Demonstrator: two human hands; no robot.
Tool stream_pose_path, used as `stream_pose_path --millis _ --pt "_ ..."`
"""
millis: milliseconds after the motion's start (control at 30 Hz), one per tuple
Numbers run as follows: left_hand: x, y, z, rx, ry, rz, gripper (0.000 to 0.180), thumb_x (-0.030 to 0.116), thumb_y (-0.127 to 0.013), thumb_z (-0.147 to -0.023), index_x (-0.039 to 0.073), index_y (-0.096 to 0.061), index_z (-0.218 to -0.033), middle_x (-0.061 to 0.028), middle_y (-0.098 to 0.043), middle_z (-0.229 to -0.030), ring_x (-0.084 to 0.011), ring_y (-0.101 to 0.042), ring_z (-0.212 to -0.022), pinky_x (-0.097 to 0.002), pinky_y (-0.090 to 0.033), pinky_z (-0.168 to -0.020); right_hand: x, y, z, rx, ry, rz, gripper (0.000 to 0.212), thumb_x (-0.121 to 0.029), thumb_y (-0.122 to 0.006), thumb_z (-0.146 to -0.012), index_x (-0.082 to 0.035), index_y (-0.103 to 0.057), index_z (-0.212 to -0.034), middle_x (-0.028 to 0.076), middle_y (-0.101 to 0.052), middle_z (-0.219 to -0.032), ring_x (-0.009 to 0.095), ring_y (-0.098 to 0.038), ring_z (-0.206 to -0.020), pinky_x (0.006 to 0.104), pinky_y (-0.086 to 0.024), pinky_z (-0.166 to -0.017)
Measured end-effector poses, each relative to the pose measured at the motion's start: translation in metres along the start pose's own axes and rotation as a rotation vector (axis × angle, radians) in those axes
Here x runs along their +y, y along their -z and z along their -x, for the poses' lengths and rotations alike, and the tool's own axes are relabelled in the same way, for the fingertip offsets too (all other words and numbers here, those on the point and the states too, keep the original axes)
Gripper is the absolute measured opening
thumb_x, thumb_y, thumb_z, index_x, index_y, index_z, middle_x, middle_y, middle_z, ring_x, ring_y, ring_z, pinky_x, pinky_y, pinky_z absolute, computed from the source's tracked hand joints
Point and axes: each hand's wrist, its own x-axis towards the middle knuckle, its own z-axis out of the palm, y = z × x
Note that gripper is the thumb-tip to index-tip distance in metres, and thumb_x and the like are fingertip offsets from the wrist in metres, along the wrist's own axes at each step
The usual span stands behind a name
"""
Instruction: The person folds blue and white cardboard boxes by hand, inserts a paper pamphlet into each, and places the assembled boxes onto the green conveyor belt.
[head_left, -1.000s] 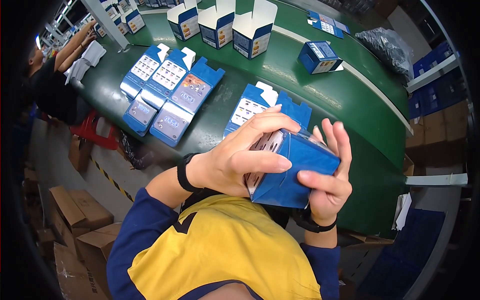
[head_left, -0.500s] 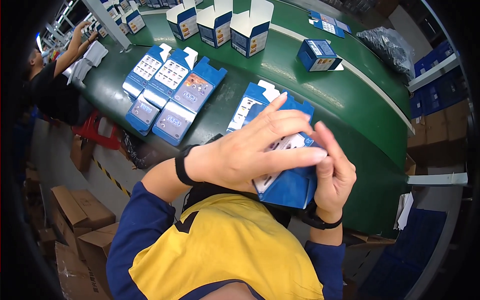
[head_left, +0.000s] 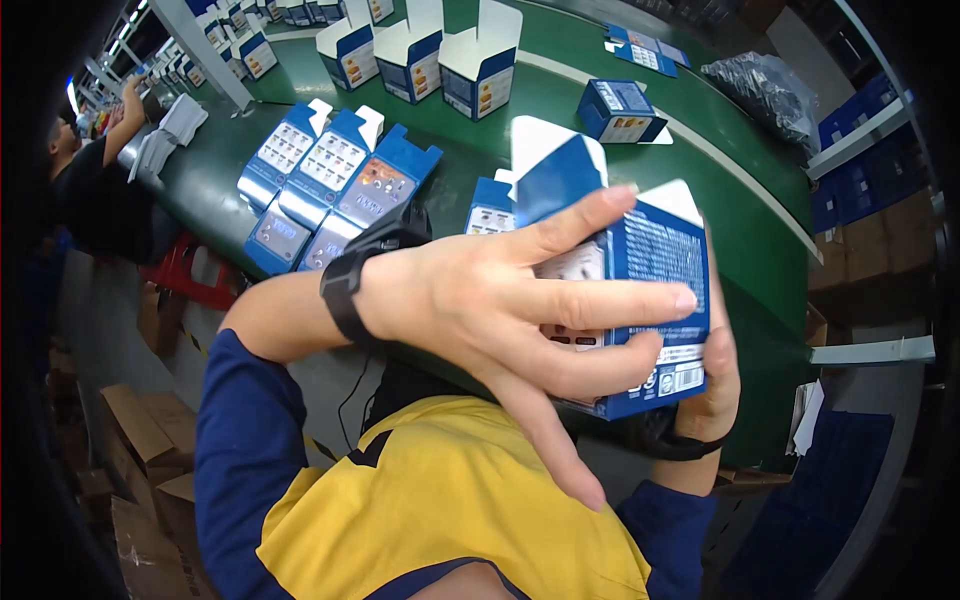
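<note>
Above the near edge of the green work surface, a blue and white cardboard carton [head_left: 660, 240] is folded into box shape, its top flaps up. My right hand [head_left: 722, 375] grips it from the right side, with most of its fingers hidden behind the carton. My left hand [head_left: 480, 300] lies across the front and left faces with fingers spread, the thumb pointing down off the box. Partly covered behind the carton is a flat carton blank [head_left: 490, 212]. More flat blanks [head_left: 332, 158] lie overlapping to the left of my hands.
Several erected cartons [head_left: 410, 75] with raised lids stand along the far side. One closed-looking box [head_left: 625, 108] lies to their right, and clear plastic film [head_left: 765, 95] sits at the far right. A co-worker [head_left: 105, 180] is at the left. Brown cardboard boxes [head_left: 150, 430] stand on the floor.
The carton has gone from partly flattened between both hands to a squared-up box, raised and turned with its text panel showing. My left fingers have spread from a bent grip.
</note>
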Motion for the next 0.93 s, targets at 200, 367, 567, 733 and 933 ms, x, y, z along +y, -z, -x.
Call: stream_pose_path --millis 200,367,567,733,933 --pt "-0.125 -0.082 -0.020 -0.271 0.197 -0.134 0.079 0.022 -0.074 -0.072 0.028 -0.032 -0.139 -0.0078 -0.028 -0.149 -0.0337 -0.024 -0.137 -0.0588 -0.021 -0.108 0.030 0.096 -0.026 0.038 -0.199 -0.167 0.082 -0.020 -0.078 -0.069 0.000 -0.034 -0.136 0.016 -0.049 -0.127 0.026 -0.048 -0.120 0.0375 -0.042 -0.099" --pt "-0.234 -0.194 -0.023 -0.796 0.854 -0.111 0.085 0.047 -0.076 -0.066 0.020 -0.039 -0.138 -0.0149 -0.028 -0.146 -0.0408 -0.018 -0.136 -0.0678 -0.024 -0.100 0.070 0.152 -0.050 0.388 0.000 0.196 0.088 -0.005 -0.076 -0.069 -0.003 -0.024 -0.140 0.016 -0.046 -0.128 0.026 -0.044 -0.124 0.0370 -0.045 -0.097" --pt "-0.254 -0.261 0.009 -0.763 0.981 -0.278 0.037 0.029 -0.063 -0.079 0.005 -0.065 -0.108 -0.0164 -0.057 -0.117 -0.0403 -0.048 -0.116 -0.0613 -0.043 -0.087 0.069 0.143 -0.095 0.408 -0.207 0.315 0.109 -0.005 -0.078 -0.067 -0.007 -0.003 -0.146 0.021 -0.031 -0.139 0.029 -0.035 -0.129 0.0368 -0.040 -0.098" --pt "-0.239 -0.208 0.005 -0.602 0.902 -0.317 0.021 0.019 -0.058 -0.081 0.006 -0.071 -0.091 -0.0139 -0.065 -0.101 -0.0386 -0.059 -0.101 -0.0484 -0.051 -0.081 0.121 0.161 -0.178 0.313 -0.001 0.525 0.116 -0.001 -0.075 -0.061 -0.007 0.004 -0.146 0.020 -0.024 -0.145 0.029 -0.035 -0.130 0.0359 -0.034 -0.103" --pt "-0.217 -0.162 0.052 -0.416 1.443 -0.141 0.024 0.027 -0.065 -0.074 0.008 -0.072 -0.085 -0.0172 -0.065 -0.107 -0.0420 -0.059 -0.101 -0.0432 -0.053 -0.079 0.196 0.144 -0.250 0.018 -0.004 0.601 0.114 0.000 -0.072 -0.061 -0.010 0.003 -0.147 0.018 -0.023 -0.147 0.028 -0.024 -0.136 0.0341 -0.022 -0.109"
